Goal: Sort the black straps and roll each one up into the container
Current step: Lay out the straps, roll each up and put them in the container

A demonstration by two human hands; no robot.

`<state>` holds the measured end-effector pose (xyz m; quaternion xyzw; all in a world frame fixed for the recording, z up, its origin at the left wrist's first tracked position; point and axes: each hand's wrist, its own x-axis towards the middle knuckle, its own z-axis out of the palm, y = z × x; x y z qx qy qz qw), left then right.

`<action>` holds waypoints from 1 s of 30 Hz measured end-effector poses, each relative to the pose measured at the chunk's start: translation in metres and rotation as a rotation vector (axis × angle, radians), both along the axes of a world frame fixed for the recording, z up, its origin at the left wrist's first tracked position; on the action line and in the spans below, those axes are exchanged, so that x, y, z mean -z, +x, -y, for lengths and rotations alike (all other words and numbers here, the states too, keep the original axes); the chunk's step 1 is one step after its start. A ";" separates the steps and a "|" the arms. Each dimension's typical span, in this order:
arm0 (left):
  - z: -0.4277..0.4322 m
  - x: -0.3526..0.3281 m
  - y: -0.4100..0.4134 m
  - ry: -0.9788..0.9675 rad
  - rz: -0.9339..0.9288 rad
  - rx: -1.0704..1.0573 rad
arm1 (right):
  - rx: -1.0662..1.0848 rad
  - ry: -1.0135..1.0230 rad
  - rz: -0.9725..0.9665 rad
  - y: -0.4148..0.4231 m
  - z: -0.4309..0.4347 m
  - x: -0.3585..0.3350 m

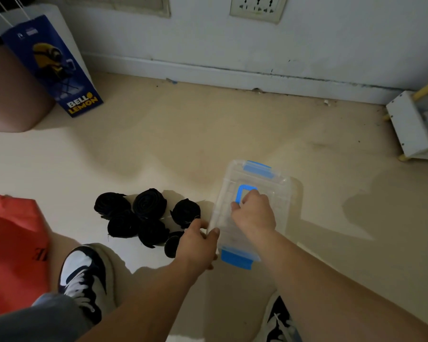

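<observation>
black rolled straps [148,203] beside clear container [279,191] (blue clips [257,169]).

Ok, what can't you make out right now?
Head view, inside of the clear container: its translucent lid obscures it.
Most of the blue lid handle: under the right hand.
Part of the nearest strap roll: behind the left hand.
Count of the black strap rolls: they merge in dim light.

I see beige floor [232,134], dusty along far edge. Cluster of rolled black straps [143,218] lying left of centre, rolls touching each other. Clear container [269,183] with blue latches just right of them; cannot tell if fully resting. Blue paper bag [52,67] standing far left. White stand [408,124] with yellow rods far right. Red bag [13,243] near left, sneaker [84,272] planted beside it.
</observation>
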<state>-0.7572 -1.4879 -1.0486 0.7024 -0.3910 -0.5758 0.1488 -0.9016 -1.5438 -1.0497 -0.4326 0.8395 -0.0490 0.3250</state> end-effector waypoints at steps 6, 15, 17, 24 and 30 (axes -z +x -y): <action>0.002 0.002 0.001 0.034 -0.158 -0.113 | 0.021 0.115 -0.017 0.007 0.002 -0.004; 0.002 0.007 0.005 0.106 -0.299 -0.168 | 0.302 0.127 0.354 0.007 0.007 -0.024; 0.001 0.011 0.004 0.101 -0.286 -0.176 | 0.331 0.153 0.398 0.003 0.010 -0.027; -0.012 0.013 -0.006 0.082 -0.270 -0.101 | -0.079 0.045 -0.158 -0.004 -0.005 -0.020; -0.029 0.025 -0.009 0.021 -0.051 -0.139 | 0.003 0.042 -0.036 -0.001 -0.002 -0.025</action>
